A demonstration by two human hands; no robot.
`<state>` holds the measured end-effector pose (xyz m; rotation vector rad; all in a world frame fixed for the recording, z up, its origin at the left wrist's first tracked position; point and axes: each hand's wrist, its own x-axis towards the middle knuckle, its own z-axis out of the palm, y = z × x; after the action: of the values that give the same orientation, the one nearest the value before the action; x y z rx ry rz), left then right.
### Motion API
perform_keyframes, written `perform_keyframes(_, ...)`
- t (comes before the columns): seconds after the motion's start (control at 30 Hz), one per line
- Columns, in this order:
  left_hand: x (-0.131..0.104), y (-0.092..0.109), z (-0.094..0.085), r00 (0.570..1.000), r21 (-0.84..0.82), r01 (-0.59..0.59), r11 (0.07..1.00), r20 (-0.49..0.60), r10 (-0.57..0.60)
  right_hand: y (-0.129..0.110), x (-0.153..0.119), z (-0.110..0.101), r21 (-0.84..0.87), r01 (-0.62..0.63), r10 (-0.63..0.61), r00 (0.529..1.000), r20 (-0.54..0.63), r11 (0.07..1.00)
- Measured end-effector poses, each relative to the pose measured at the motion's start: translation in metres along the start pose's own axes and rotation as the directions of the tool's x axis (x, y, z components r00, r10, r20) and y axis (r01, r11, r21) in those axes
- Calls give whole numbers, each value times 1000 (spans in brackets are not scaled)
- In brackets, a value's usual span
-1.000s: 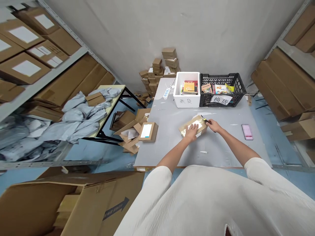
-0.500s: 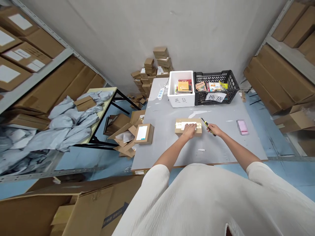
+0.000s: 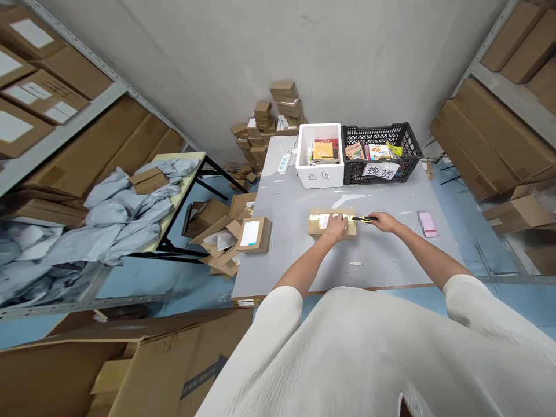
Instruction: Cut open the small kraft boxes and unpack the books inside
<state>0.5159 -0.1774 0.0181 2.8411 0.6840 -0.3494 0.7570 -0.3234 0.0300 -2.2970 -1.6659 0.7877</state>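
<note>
A taped cardboard box [image 3: 317,225] with a white label lies on the grey table [image 3: 295,260]. My left hand [image 3: 336,226] rests on its top, fingers stretched out and partly covering the label. In my right hand [image 3: 384,222] is a yellow and black utility knife [image 3: 364,219], gripped by its handle. The knife points left, its tip at the right end of the box top; whether the blade touches the tape I cannot tell.
Behind the box stand a white bin [image 3: 319,176] and a black crate [image 3: 406,156], both holding books or packets. A labelled box [image 3: 259,236] sits at the table's left edge. A pink item [image 3: 428,224] lies at the right. Open cartons [image 3: 221,243] crowd the floor.
My right hand has turned the knife from a slant to nearly level and brought its tip to the box's right end. My left hand stays on the box.
</note>
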Motion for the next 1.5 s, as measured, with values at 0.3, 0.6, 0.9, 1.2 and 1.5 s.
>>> perform_keyframes(0.3, -4, -4, 8, 1000, -28, -20, 999, -23, 20, -9, 22, -2, -231, 88, -74, 995, 69, 969)
perform_keyframes(0.6, -4, -10, 16, 999, -49, -30, 998, -41, 28, -15, 29, -4, -190, 46, -21, 991, 133, 981)
perform_keyframes(0.9, 1, -13, 22, 997, -23, -43, 999, -66, 41, 10, 5, 7, 305, -152, 35, 934, 357, 940)
perform_keyframes(1.2, -3, -14, 24, 995, -7, -66, 998, -78, 66, 31, -5, 27, 424, -141, -12, 941, 338, 895)
perform_keyframes(1.5, -6, -13, 21, 993, 26, -81, 996, -84, 82, 8, -8, 34, 474, -134, 11, 968, 253, 871)
